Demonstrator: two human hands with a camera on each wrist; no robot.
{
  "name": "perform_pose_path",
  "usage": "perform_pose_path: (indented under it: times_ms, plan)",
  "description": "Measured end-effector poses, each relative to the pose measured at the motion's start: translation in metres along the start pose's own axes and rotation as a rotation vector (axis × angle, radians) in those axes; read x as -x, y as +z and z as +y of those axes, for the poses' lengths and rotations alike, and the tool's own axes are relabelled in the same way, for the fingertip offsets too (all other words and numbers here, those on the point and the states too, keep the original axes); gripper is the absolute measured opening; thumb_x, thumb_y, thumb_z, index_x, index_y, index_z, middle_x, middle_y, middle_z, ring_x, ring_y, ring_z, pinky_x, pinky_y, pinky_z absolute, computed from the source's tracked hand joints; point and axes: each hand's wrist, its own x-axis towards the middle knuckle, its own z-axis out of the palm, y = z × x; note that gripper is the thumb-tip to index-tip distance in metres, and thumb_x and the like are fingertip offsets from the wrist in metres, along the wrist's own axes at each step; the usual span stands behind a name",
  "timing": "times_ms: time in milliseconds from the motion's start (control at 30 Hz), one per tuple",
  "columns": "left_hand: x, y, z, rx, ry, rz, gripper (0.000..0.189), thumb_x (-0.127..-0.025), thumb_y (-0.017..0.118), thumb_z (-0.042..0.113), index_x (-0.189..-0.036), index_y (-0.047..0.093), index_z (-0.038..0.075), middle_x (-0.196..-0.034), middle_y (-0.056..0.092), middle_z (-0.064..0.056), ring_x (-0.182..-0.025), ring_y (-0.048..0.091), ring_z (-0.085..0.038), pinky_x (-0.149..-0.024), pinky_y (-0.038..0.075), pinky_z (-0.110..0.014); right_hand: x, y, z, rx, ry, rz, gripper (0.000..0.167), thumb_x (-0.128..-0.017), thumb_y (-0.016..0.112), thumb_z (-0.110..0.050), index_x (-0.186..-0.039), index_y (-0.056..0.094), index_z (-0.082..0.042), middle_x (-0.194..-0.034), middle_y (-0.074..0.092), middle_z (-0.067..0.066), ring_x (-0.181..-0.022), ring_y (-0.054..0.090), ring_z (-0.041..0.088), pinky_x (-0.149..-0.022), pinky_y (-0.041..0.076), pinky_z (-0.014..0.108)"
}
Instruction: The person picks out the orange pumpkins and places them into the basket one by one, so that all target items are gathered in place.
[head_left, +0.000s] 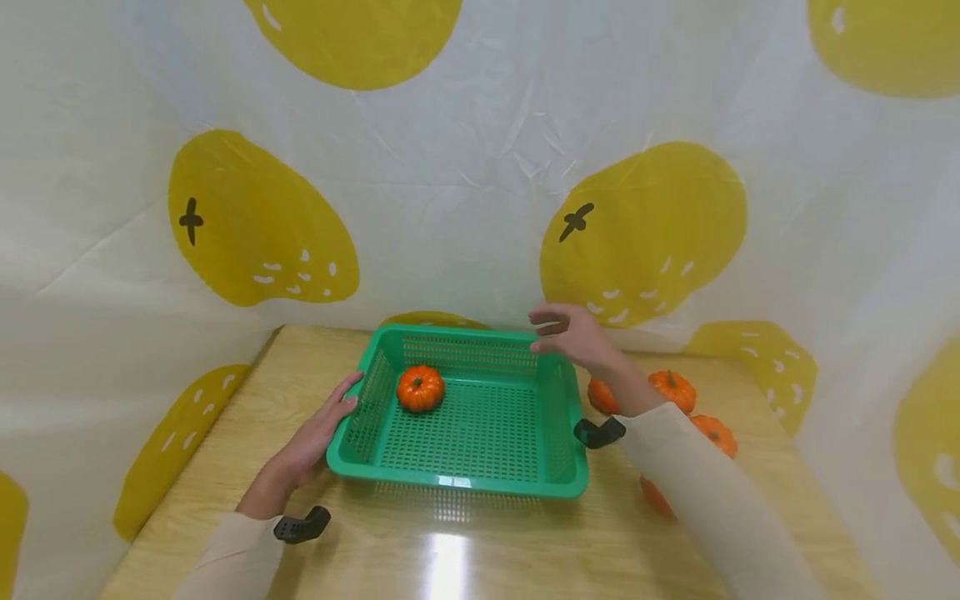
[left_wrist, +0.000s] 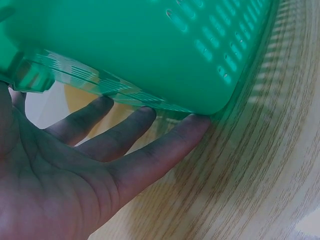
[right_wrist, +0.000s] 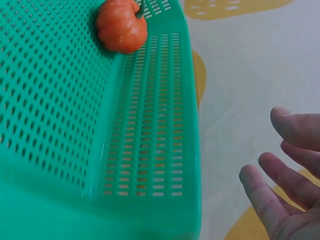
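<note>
A green plastic basket (head_left: 457, 481) with slotted walls stands on the table. One small orange pumpkin (head_left: 420, 388) sits inside it, toward the far left corner. My left hand (head_left: 318, 435) rests against the basket's left side; in the left wrist view its fingers (left_wrist: 165, 145) are extended and their tips touch the outer wall. Above the basket's far right corner hovers my right hand (head_left: 577, 337), its fingers loosely bent with nothing between them. The right wrist view shows this hand (right_wrist: 295, 180) apart from the basket's rim.
On the table (head_left: 480, 550) right of the basket lie several more orange pumpkins, among them one pumpkin (head_left: 672, 391) at the back and another pumpkin (head_left: 715, 434) nearer. My right forearm partly covers them. A white curtain (head_left: 450, 233) with yellow fruit prints hangs behind the table.
</note>
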Motion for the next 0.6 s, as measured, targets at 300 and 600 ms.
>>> perform_pose_path:
  times_ms: [300, 600]
  plan:
    - [-0.001, 0.0, -0.005, 0.018, -0.004, 0.007, 0.06, -0.113, 0.029, 0.053, -0.167, 0.004, 0.042, -0.175, 0.003, -0.013, -0.141, 0.039, -0.042, -0.098, 0.051, -0.042, 0.015, -0.015, 0.008, 0.029, -0.011, 0.016, 0.057, -0.092, 0.074, -0.001, -0.146, 0.057, 0.001, -0.149, 0.056, 0.027, -0.138, 0.054, 0.048, -0.11, 0.048, 0.055]
    - [0.001, 0.002, -0.001, 0.045, 0.007, -0.013, 0.061, -0.113, 0.028, 0.052, -0.168, 0.002, 0.039, -0.173, 0.01, -0.018, -0.134, 0.048, -0.038, -0.096, 0.053, -0.041, 0.027, -0.03, 0.015, 0.069, 0.001, 0.016, 0.053, -0.093, 0.074, -0.005, -0.144, 0.059, -0.002, -0.147, 0.06, 0.022, -0.136, 0.055, 0.046, -0.109, 0.048, 0.056]
